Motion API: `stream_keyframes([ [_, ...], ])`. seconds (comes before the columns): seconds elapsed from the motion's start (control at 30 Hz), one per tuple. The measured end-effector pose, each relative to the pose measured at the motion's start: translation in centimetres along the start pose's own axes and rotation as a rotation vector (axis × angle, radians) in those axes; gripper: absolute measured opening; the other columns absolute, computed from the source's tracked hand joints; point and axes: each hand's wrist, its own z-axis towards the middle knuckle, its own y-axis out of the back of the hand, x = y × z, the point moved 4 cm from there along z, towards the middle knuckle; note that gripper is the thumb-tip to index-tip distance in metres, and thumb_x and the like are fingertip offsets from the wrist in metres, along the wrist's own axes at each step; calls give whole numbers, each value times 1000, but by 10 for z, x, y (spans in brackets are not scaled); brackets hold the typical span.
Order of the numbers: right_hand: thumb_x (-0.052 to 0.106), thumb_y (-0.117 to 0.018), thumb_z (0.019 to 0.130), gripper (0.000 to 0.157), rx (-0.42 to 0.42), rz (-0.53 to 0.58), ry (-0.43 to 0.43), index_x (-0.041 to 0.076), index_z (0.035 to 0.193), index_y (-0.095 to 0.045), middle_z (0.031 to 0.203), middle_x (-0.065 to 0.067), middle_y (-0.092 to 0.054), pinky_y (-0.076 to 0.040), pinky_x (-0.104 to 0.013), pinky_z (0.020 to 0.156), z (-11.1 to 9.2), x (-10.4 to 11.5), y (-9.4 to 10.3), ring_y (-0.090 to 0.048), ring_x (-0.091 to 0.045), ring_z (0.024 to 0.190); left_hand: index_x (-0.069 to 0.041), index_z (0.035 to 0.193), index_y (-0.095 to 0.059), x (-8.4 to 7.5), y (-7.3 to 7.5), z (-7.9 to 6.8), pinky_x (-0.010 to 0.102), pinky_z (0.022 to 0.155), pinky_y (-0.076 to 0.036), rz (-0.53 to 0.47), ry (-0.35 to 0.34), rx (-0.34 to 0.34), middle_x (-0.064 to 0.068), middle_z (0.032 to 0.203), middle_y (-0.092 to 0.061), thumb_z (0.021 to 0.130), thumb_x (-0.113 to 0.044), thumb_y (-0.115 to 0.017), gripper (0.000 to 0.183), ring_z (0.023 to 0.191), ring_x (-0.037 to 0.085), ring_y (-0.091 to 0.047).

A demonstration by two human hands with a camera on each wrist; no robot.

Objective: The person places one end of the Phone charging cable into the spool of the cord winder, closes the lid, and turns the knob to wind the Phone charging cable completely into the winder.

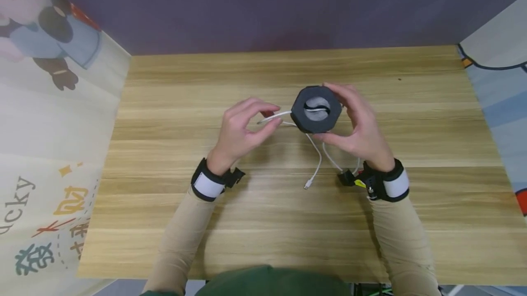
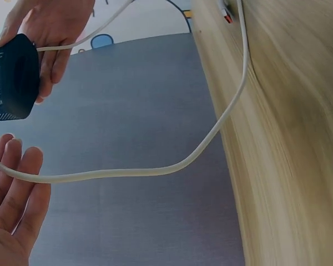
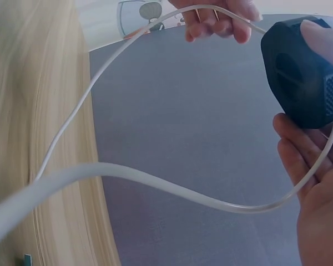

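Note:
My right hand (image 1: pixel 360 120) grips a black many-sided cable winder (image 1: pixel 299 109) above the table, thumb on the near edge and fingers on the far one. Its round centre opening faces up in the head view, with a curved divider inside. White cable (image 1: pixel 319 158) comes out of both sides of the winder. One small plug (image 1: pixel 307 185) points toward the near edge. To the left, my left hand (image 1: pixel 243 124) has its thumb and fingers apart, the cable running between them. In the left wrist view, that cable crosses the loosely bent fingers (image 2: pixel 30 191).
The wooden table (image 1: pixel 164 223) meets a dark bluish wall (image 1: pixel 263 8) at the back. Printed panels (image 1: pixel 53 140) stand at either side. Black wrist straps (image 1: pixel 207 181) carry the cameras. A loop of cable hangs beside the right wrist camera (image 1: pixel 346 178).

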Motion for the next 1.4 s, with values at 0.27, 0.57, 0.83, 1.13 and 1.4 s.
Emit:
stream_keyframes([
  [0.27, -6, -84, 51, 86, 38, -88, -26, -15, 128, -47, 116, -26, -55, -42, -30, 96, 5, -3, -7, -50, -20, 110, 3, 115, -61, 1, 4, 13, 29, 86, -51, 37, -9, 84, 13, 104, -67, 64, -29, -81, 64, 96, 18, -60],
  [0.57, -1, -85, 55, 87, 82, -127, -26, -10, 132, -46, 119, -22, -56, -42, -33, 94, 10, -5, -14, -50, -20, 111, 1, 132, -49, -5, -3, 29, 27, 92, -47, 193, -17, 288, 9, 123, -59, 56, -57, -80, 101, 109, 15, -54],
  [0.83, 2, -83, 59, 85, 111, -152, -6, -6, 135, -45, 125, -18, -55, -42, -40, 98, 11, -14, -18, -48, -21, 115, -4, 135, -47, -4, -7, 37, 30, 96, -45, 291, -13, 447, 6, 127, -57, 63, -66, -71, 98, 115, 13, -51],
  [1.13, 13, -86, 59, 95, 137, -174, 27, -1, 141, -41, 129, -15, -53, -41, -43, 100, 7, -45, -22, -46, -22, 117, -3, 138, -43, -4, -12, 42, 34, 93, -47, 339, -6, 579, 8, 128, -55, 72, -68, -61, 95, 112, 17, -52],
  [1.4, 11, -88, 57, 107, 134, -148, 35, 1, 147, -30, 135, -14, -50, -42, -43, 101, 8, -49, -25, -48, -23, 118, -2, 133, -48, -4, -17, 47, 34, 81, -51, 395, -62, 617, 8, 113, -56, 74, -60, -62, 84, 94, 17, -55],
])
